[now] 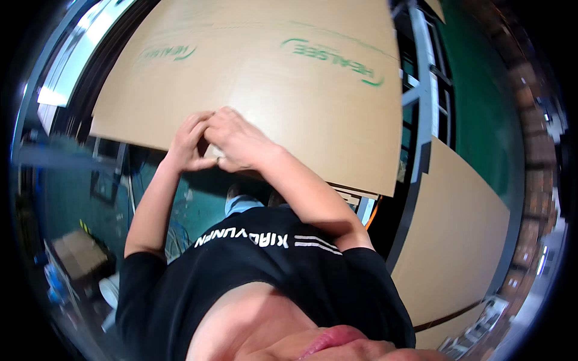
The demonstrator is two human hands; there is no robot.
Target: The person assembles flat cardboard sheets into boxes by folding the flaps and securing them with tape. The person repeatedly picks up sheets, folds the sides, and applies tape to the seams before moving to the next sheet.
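Observation:
A large brown cardboard sheet [253, 78] with green print lies flat in front of me. Over its near edge my left hand [189, 144] and my right hand [235, 138] meet, fingertips touching. The fingers of my left hand curl round toward the right one, its thumb bent below. My right hand is closed, knuckles up. A small pale patch shows between the two hands; whether it is a held object or part of the sheet, I cannot tell. The fingertips are partly hidden behind the right hand.
A grey metal frame [425, 90] runs along the right of the sheet. Beyond it lies another cardboard sheet [454, 234] on a green surface [481, 132]. Stacked brown cartons [539, 192] line the far right. At lower left stands a cardboard box [78, 254] on the green floor.

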